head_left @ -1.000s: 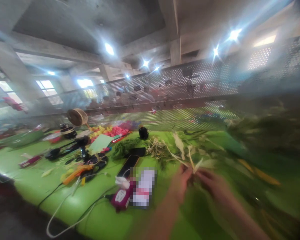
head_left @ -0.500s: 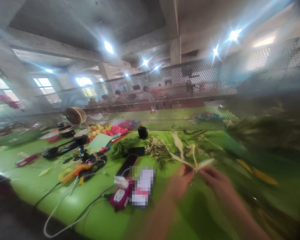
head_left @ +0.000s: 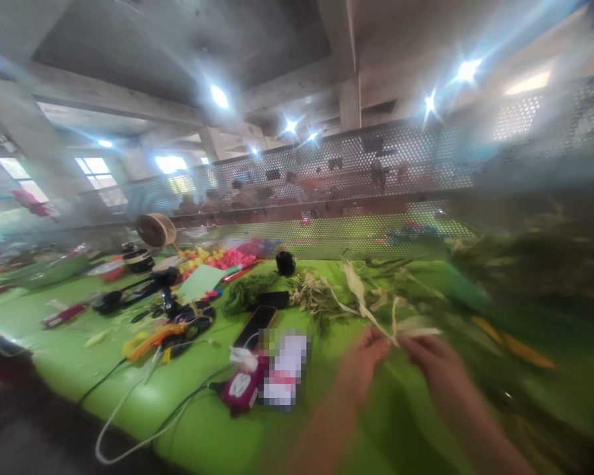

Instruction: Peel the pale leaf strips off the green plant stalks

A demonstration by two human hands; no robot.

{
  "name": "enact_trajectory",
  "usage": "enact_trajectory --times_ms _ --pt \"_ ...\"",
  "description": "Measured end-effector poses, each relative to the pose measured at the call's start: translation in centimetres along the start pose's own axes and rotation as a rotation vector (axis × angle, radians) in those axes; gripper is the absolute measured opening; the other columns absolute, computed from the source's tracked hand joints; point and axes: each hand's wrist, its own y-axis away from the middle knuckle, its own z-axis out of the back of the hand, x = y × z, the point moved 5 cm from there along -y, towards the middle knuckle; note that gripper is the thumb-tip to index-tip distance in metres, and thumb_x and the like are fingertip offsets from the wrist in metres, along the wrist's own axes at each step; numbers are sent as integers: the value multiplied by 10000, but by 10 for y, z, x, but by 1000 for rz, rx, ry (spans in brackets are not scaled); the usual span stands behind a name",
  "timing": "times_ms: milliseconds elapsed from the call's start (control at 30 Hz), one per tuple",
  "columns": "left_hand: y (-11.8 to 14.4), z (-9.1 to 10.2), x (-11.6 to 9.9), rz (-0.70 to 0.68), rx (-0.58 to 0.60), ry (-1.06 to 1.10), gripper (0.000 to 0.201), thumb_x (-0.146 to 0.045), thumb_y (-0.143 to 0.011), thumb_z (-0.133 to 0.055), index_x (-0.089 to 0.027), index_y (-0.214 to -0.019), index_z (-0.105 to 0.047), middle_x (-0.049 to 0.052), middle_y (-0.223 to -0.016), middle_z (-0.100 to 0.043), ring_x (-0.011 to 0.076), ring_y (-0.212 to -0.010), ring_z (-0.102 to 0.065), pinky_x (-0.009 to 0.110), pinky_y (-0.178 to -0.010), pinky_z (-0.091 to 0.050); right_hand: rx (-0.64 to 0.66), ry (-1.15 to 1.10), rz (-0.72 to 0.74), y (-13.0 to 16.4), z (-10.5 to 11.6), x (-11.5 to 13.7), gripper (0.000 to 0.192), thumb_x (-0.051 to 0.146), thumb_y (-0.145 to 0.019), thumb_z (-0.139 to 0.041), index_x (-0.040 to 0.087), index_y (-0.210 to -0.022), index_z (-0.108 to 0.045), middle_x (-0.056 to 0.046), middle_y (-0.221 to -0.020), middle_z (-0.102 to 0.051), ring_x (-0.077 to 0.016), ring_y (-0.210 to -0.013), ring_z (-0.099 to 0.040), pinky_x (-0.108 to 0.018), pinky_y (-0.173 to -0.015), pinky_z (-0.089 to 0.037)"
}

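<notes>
Though detail blurs, left hand (head_left: 363,361) and right hand (head_left: 433,354) seemingly pinch pale leaf strips (head_left: 361,300).

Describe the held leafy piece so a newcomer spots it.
On the green tabletop, look right of the front magenta box to where the left hand and right hand nearly meet. The pale leafy piece is pinched there, its strips fanning out. Unlike the tan clump beyond, it is held.

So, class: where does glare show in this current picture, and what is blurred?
Head view: ceiling lamps flare into starbursts; head view: a pale sheen on the green tabletop; head view, right side: the leafy heap is smeared, and both forearms look soft.
</notes>
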Motion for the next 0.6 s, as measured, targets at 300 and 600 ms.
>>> enact_trajectory --times_ms 300,600 --pt "3 -7 3 43 28 -20 299 -334 -613 -777 -165 -811 -631 -52 -561 -473 94 -544 -423 246 -604 -347 -67 -41 2 -1 8 7 226 392 -595 -754 204 -705 -693 -19 -690 -676 -189 -653 -567 -307 -656 -438" --pt "-9 11 4 -58 48 -123 367 -432 -696 -745 -164 -924 -640 -33 -573 -494 110 -547 -416 259 -627 -346 94 107 7 -6 3 1 343 516 -663 -727 198 -787 -701 -6 -708 -665 -138 -590 -489 -259 -553 -341"
